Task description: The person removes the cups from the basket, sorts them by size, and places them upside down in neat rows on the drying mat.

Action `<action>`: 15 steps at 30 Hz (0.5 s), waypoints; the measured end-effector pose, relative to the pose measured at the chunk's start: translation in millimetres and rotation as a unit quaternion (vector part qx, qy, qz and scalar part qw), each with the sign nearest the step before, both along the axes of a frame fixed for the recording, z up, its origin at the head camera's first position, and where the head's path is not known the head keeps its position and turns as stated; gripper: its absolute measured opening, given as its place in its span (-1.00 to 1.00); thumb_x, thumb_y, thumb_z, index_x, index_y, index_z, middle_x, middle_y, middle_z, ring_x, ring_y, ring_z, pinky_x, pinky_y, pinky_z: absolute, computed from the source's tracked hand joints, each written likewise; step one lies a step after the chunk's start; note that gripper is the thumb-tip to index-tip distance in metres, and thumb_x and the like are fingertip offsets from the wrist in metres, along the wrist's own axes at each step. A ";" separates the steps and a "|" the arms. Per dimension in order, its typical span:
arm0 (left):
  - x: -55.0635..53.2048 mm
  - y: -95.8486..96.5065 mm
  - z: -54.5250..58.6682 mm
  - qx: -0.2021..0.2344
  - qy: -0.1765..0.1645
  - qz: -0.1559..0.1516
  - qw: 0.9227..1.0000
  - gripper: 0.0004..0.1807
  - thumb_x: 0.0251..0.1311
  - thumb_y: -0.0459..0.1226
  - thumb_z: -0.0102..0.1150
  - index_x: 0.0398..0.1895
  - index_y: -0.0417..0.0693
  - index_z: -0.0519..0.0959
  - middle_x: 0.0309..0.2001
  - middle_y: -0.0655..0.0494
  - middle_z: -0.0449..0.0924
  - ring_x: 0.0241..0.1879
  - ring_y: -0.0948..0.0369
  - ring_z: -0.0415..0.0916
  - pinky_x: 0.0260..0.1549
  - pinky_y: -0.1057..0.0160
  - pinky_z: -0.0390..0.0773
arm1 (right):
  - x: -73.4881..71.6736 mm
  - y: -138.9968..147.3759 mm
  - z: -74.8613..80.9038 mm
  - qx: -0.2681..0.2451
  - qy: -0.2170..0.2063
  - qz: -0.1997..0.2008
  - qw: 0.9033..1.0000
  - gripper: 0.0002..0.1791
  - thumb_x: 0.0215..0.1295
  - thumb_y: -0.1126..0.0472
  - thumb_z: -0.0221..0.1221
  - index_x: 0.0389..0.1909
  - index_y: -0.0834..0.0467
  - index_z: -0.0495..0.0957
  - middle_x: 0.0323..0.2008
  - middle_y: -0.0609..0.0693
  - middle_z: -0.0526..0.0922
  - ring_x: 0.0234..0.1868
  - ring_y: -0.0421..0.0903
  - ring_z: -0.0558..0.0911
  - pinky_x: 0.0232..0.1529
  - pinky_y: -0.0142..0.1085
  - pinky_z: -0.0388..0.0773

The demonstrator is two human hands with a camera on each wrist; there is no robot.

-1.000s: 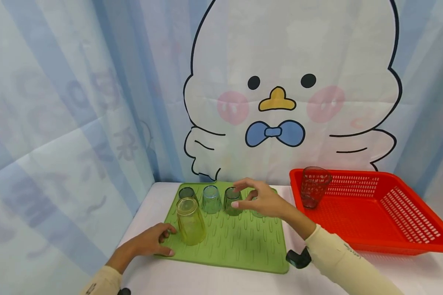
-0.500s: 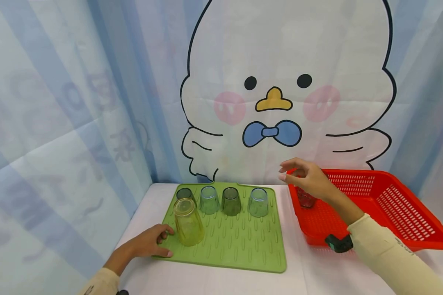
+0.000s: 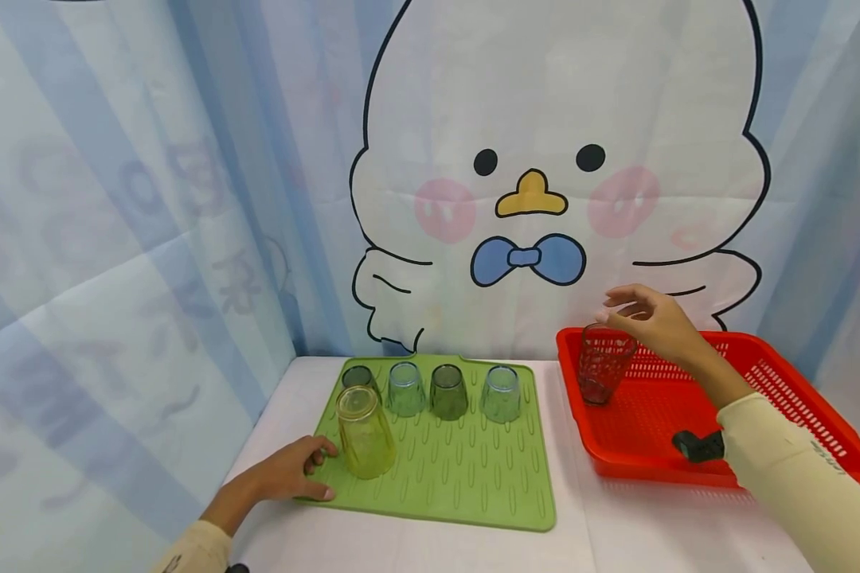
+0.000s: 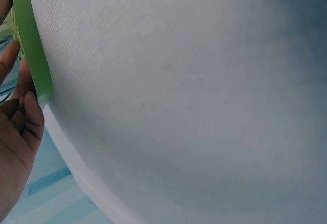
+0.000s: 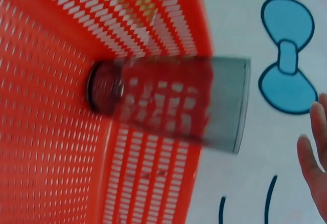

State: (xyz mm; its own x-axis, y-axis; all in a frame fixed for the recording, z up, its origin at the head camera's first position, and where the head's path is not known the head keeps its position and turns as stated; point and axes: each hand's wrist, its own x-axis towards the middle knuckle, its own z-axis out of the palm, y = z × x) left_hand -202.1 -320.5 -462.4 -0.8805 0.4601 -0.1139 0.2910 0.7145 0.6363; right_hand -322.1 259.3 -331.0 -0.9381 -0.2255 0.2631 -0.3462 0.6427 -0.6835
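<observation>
My right hand [image 3: 652, 320] hovers at the rim of a tall dark-tinted glass [image 3: 597, 374], its fingers loosely bent and holding nothing. That glass stands upright in the red plastic basket [image 3: 659, 455], by its left wall. The right wrist view shows a gap between the hand [image 5: 317, 157] and the glass [image 5: 225, 104]. At the left edge of a green drying mat [image 3: 459, 469] rests my left hand [image 3: 287, 471], fingers relaxed. Beside it on the mat, a tall yellow glass [image 3: 367, 438] stands upside down.
Along the mat's back stand several small upside-down glasses: a dark one [image 3: 358, 377] partly behind the yellow glass, a bluish one [image 3: 406, 390], a dark grey-green one [image 3: 448, 393] and a pale one [image 3: 502, 395]. A printed curtain [image 3: 530, 310] hangs behind the white table [image 3: 516, 549].
My right hand has moved right from above the small glasses to the tall glass in the basket, uncovering the pale glass. My left hand stays at the mat's edge.
</observation>
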 end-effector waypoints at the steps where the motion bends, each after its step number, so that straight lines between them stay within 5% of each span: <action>1: 0.2 0.0 0.1 0.001 -0.001 0.000 1.000 -0.37 0.02 -0.14 0.53 0.10 -0.24 0.49 -0.15 0.00 0.46 -0.19 0.18 0.40 -0.19 0.24 0.49 | -2.3 3.8 -1.3 0.009 -0.003 0.002 1.000 -0.31 0.37 -0.15 0.21 0.37 0.15 0.36 0.26 0.22 0.51 0.16 0.17 0.51 0.06 0.03 0.54; 5: 0.7 -0.1 -0.3 0.001 0.001 -0.001 1.000 -0.38 0.02 -0.15 0.53 0.09 -0.24 0.48 -0.16 0.01 0.46 -0.20 0.19 0.40 -0.20 0.25 0.48 | -10.7 15.9 -7.0 0.047 -0.038 0.014 0.998 -0.09 0.29 -0.20 0.27 0.47 0.23 0.19 0.38 0.33 0.33 0.32 0.33 0.33 0.16 0.33 0.39; 10: 0.6 0.5 -0.3 0.002 -0.002 0.000 1.000 -0.38 0.03 -0.15 0.52 0.09 -0.23 0.48 -0.16 0.02 0.45 -0.20 0.20 0.39 -0.21 0.26 0.47 | -18.4 25.9 -16.5 0.091 -0.087 0.035 0.991 0.10 0.21 -0.19 0.34 0.51 0.36 0.03 0.43 0.43 0.17 0.35 0.44 0.23 0.15 0.34 0.44; 15: -1.0 0.5 -0.6 -0.004 -0.001 -0.001 1.000 -0.38 0.03 -0.14 0.53 0.09 -0.23 0.48 -0.17 0.02 0.45 -0.20 0.21 0.38 -0.21 0.26 0.46 | -24.3 33.9 -27.1 0.129 -0.101 0.061 0.985 0.15 0.16 -0.14 0.40 0.47 0.46 0.01 0.37 0.49 0.21 0.26 0.47 0.33 0.05 0.27 0.56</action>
